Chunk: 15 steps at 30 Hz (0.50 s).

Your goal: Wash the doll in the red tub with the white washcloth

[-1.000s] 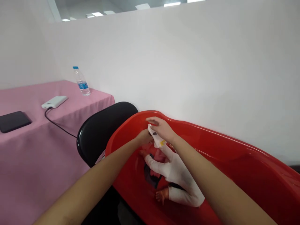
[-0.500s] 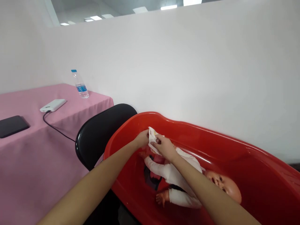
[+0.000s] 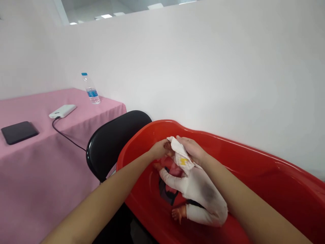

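A baby doll (image 3: 198, 191) in a white romper lies in the red plastic tub (image 3: 254, 159), feet toward the left end. My left hand (image 3: 159, 149) is closed around the doll's raised foot inside the tub. Beside it, my right hand (image 3: 191, 149) grips the white trouser leg (image 3: 181, 156) with a yellow print, bunched at that foot. The doll's other leg and a bare hand (image 3: 177, 214) show below. My right forearm hides the doll's head.
A black chair back (image 3: 111, 142) stands against the tub's left end. Left of it a pink-covered table (image 3: 30, 162) carries a water bottle (image 3: 90, 88), a white power bank (image 3: 62, 111) with a black cable and a black tablet (image 3: 19, 132). A white wall runs behind.
My right hand shifted along the trouser leg, bunching the fabric at the foot. My right forearm now covers the doll's head, which showed half a second ago. The view moved slightly.
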Motion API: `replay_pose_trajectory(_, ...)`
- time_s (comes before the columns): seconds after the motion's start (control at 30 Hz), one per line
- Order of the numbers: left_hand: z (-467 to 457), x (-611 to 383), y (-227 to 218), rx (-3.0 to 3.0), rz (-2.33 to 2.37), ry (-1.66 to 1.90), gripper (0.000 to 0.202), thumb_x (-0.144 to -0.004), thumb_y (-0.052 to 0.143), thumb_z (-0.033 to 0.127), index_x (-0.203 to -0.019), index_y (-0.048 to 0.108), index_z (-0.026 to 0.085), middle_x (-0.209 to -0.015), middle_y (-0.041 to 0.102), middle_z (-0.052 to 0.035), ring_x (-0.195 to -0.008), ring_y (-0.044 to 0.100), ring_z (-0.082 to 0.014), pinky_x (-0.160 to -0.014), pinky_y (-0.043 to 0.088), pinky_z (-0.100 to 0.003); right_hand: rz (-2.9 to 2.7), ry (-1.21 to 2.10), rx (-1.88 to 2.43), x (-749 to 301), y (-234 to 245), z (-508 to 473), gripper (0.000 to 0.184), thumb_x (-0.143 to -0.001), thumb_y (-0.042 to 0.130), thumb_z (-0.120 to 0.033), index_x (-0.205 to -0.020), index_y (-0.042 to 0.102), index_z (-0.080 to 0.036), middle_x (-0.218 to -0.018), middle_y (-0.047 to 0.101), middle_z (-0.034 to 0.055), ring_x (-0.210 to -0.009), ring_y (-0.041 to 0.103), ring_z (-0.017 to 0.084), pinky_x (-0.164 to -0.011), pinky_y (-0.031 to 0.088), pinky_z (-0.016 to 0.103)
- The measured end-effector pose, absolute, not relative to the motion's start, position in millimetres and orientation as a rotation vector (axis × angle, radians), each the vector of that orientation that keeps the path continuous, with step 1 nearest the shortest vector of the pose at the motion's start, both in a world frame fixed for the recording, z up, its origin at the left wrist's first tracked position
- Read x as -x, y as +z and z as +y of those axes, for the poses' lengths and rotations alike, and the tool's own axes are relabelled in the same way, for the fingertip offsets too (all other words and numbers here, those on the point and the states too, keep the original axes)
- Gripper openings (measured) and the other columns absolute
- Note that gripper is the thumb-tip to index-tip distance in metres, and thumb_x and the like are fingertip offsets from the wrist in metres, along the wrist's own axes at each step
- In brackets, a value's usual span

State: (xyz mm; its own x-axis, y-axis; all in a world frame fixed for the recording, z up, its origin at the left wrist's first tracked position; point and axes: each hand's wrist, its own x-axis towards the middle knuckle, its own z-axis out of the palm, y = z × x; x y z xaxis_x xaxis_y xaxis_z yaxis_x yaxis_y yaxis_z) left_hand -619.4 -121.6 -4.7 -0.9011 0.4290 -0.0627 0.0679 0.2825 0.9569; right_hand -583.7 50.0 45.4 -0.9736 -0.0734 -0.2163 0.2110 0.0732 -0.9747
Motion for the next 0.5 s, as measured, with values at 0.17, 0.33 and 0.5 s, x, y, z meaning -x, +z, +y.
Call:
replay_pose_trajectory(0.17, -122.4, 620.0, -5.8, -0.399, 2.354, 1.582, 0.019, -0.079, 0.059, 0.011, -0.096, 0.064, 0.015, -0.087, 0.069, -0.0062, -0.078, 0.063, -0.0190, -0.067, 0.049, -0.028, 2.404, -1.751, -0.146, 594.2, 54.3, 74.1, 0.037, -0.090, 0.064, -0.050, -0.072, 0.063, -0.017, -0.070, 0.066, 0.0052, -0.062, 0.055, 0.017, -0.061, 0.042, 0.030)
replay_pose_trajectory(0.33, -124.1, 619.9, -6.5, -0.334, 2.397, 1.533, 0.026, -0.076, 0.056, 0.006, -0.100, 0.060, 0.016, -0.079, 0.060, 0.0003, -0.069, 0.057, -0.0143, -0.063, 0.047, -0.025, 3.064, -1.454, -0.396, 610.9, 74.9, 110.0, 0.043, -0.099, 0.050, -0.044, -0.063, 0.052, -0.020, -0.065, 0.059, 0.0022, -0.064, 0.051, 0.017, -0.064, 0.037, 0.032)
replay_pose_trajectory(0.5, -124.1, 615.4, -0.4, -0.342, 2.392, 1.530, 0.033, -0.076, 0.054, 0.001, -0.105, 0.059, 0.017, -0.080, 0.058, 0.0014, -0.068, 0.054, -0.0117, -0.059, 0.044, -0.021, 3.343, -0.932, -0.020, 612.2, 94.8, 107.7, 0.041, -0.102, 0.047, -0.042, -0.066, 0.050, -0.021, -0.070, 0.062, 0.0017, -0.070, 0.054, 0.018, -0.067, 0.036, 0.030)
